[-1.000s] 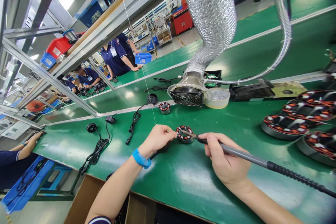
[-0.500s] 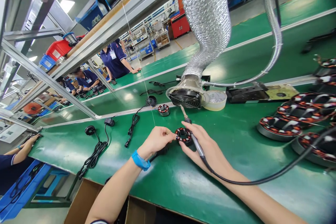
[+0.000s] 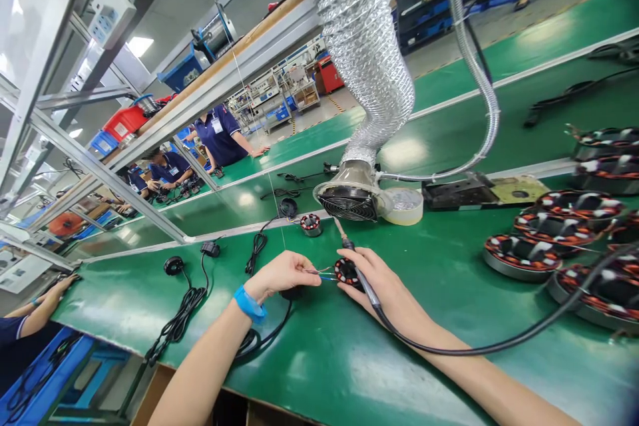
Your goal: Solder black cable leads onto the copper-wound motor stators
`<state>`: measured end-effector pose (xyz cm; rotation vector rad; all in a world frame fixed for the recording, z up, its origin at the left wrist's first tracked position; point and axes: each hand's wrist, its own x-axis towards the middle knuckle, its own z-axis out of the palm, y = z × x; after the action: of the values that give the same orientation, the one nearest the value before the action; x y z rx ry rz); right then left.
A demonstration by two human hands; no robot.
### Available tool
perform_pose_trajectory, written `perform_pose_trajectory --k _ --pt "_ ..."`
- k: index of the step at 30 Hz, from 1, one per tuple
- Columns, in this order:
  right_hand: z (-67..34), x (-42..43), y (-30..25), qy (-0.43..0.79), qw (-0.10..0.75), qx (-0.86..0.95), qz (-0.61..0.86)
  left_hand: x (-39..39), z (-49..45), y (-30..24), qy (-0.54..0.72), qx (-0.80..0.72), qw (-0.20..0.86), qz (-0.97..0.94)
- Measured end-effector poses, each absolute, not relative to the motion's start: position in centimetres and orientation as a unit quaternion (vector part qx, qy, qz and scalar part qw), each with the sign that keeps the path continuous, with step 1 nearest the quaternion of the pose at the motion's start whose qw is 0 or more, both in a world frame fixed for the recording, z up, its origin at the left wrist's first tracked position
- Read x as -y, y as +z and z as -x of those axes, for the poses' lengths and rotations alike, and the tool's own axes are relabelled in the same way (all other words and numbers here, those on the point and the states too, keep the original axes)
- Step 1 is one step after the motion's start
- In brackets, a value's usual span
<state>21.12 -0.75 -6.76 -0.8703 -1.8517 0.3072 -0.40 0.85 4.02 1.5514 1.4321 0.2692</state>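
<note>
My left hand (image 3: 285, 275) pinches thin wires (image 3: 326, 277), one of them blue, between thumb and fingertips. The wires run across to a small stator (image 3: 344, 271) with dark and orange windings, lying on the green bench. My right hand (image 3: 382, 285) is closed around a soldering iron (image 3: 368, 289), its tip pointing up and away from me. Fingers of the same hand rest against the stator's right side. Beneath my left wrist a black cable (image 3: 272, 339) loops on the bench; its dark end piece is partly hidden by the hand.
A fume extractor fan (image 3: 348, 203) on a foil duct stands ahead, beside a tape roll (image 3: 403, 205). Another small stator (image 3: 310, 225) sits left of it. Several larger stators (image 3: 522, 256) are stacked right. Coiled black cables (image 3: 180, 313) lie left. Co-workers work beyond.
My left hand has moved left, away from the stator, and the wires now show stretched between them. My right hand still grips the soldering iron at the stator. The view has shifted slightly.
</note>
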Motion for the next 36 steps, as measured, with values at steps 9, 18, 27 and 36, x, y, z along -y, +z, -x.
perform_pose_trajectory --k 9,18,27,36 --pt "-20.9 0.8 -7.4 0.132 0.518 0.76 0.369 -1.6 -1.1 2.6 0.115 -0.591 0.487 -0.633" --pt "-20.8 0.9 -7.5 0.135 0.504 0.766 0.375 -1.2 -0.5 3.7 0.11 -0.592 0.513 -0.612" --pt "-20.6 0.8 -7.9 0.14 0.508 0.759 0.382 -0.8 -1.2 3.2 0.145 -0.607 0.469 -0.625" --pt "-20.6 0.9 -7.8 0.141 0.506 0.763 0.378 0.0 -1.8 2.8 0.184 -0.601 0.457 -0.629"
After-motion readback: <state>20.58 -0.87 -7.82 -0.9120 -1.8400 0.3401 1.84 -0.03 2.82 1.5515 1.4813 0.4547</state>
